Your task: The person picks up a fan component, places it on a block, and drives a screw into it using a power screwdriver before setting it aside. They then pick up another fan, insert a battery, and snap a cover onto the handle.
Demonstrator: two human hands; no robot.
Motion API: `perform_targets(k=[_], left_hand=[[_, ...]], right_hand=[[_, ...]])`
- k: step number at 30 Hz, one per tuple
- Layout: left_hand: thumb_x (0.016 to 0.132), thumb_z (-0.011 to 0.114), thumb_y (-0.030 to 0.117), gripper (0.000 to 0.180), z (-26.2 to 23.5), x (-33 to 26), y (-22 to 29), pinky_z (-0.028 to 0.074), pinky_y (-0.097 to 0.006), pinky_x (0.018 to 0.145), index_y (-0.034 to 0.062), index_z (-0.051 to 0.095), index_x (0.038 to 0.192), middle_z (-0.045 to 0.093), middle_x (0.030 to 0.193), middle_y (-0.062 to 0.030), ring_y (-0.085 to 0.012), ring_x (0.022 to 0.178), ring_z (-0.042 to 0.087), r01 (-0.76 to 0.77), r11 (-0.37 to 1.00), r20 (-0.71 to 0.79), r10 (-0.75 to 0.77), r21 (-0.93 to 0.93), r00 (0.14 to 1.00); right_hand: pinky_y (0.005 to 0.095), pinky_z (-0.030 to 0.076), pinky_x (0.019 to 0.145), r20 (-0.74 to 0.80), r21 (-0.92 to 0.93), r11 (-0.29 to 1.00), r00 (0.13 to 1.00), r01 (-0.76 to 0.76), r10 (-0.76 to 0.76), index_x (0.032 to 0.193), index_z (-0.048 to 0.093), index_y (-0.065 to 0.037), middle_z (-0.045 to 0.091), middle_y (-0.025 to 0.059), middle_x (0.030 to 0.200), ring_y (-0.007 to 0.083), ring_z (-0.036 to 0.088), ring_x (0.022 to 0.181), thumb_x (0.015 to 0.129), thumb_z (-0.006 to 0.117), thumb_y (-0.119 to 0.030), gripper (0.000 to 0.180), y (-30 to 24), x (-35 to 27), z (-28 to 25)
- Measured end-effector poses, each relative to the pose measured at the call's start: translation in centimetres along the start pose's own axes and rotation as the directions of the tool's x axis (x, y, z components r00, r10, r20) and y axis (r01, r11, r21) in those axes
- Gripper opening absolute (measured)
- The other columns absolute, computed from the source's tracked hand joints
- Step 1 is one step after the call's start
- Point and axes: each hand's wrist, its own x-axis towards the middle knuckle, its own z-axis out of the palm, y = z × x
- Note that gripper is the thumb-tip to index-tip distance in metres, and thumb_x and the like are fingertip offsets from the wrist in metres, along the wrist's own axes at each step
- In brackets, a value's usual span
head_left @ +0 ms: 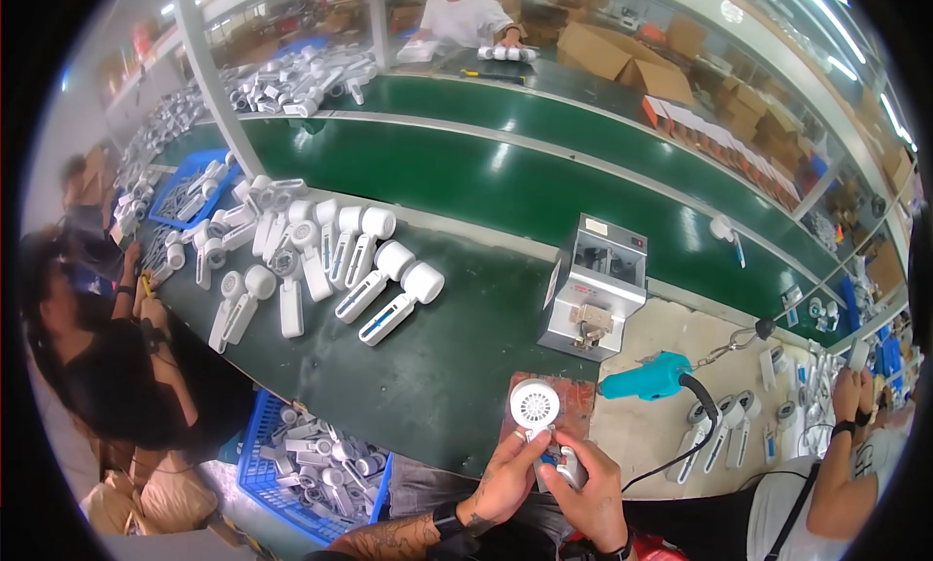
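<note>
Close in front of me, both hands hold a white handheld fan point(535, 403), its round slotted head pointing away from me. My left hand point(499, 481) is closed around the left side of its handle, near the neck. My right hand point(591, 493) grips the handle's lower right part, where a white piece point(573, 472) and a bit of blue show between the fingers. The fingers partly hide the handle, so I cannot tell whether that piece is separate. Under the fan lies a reddish-brown pad point(575, 394). A teal electric screwdriver point(646, 376) hangs just right of it.
A grey metal box machine point(598, 287) stands beyond the pad. Several white fans point(374, 294) lie at left on the green table point(457, 367). A blue crate point(255, 464) of parts sits below. Co-workers point(97, 376) are at left, right and across the green conveyor point(437, 162).
</note>
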Motion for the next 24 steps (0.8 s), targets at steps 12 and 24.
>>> perform_targets(k=[12, 24], left_hand=[[0.108, 0.048, 0.014, 0.032, 0.0, -0.4, -0.5, 0.044, -0.037, 0.107, -0.0003, 0.053, 0.135, 0.062, 0.129, -0.0080, -0.0194, 0.122, 0.056, 0.079, 0.992, 0.001, -0.079, -0.100, 0.997], [0.108, 0.046, 0.023, 0.035, 1.9, -0.1, -0.4, 0.045, -0.041, 0.105, 0.0057, 0.047, 0.139, 0.061, 0.128, -0.0098, -0.0211, 0.118, 0.060, -0.011, 0.983, -0.025, 0.007, -0.185, 1.000]], right_hand=[[0.0289, 0.051, 0.088, 0.112, 0.095, 0.988, 0.988, -0.118, 0.108, 0.128, 0.063, 0.003, 0.069, 0.0149, 0.114, 0.0170, 0.065, 0.099, 0.086, 0.075, -0.011, 0.045, 0.9, -0.4, -1.5], [0.0338, 0.052, 0.082, -0.164, -0.146, 0.989, 0.986, 0.000, -0.024, 0.128, 0.060, 0.001, 0.064, 0.0127, 0.116, 0.0229, 0.062, 0.100, 0.085, 0.076, -0.011, 0.048, 0.9, -1.0, -1.2]])
